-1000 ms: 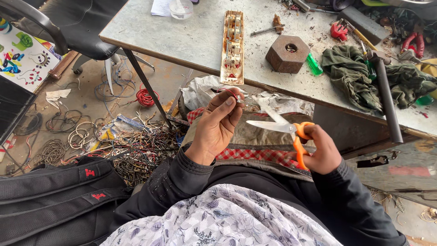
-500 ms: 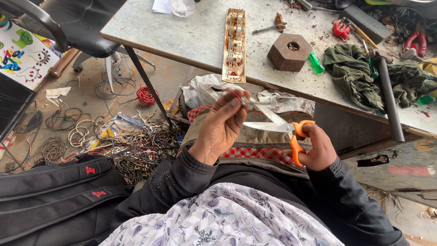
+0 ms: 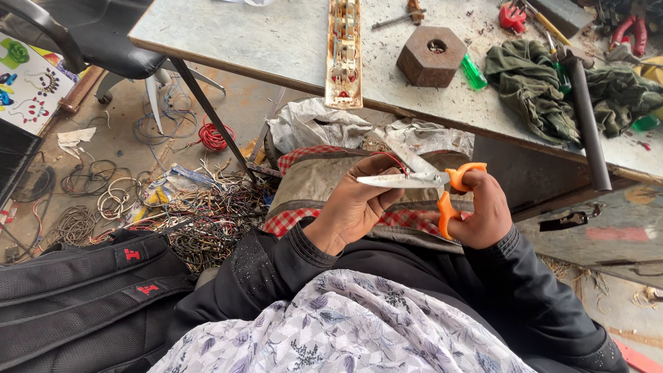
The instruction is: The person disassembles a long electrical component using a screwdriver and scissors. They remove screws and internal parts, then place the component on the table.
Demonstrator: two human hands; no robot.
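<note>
Below the near edge of the grey, littered worktable, the right hand grips the orange plastic handles of steel-bladed scissors, blades parted and pointing left. Against those blades the left hand pinches a thin red wire between closed fingertips. Left of the table, tangled wire scraps lie on the floor.

Scissors: shiny metal blades, glossy orange plastic handles.
</note>
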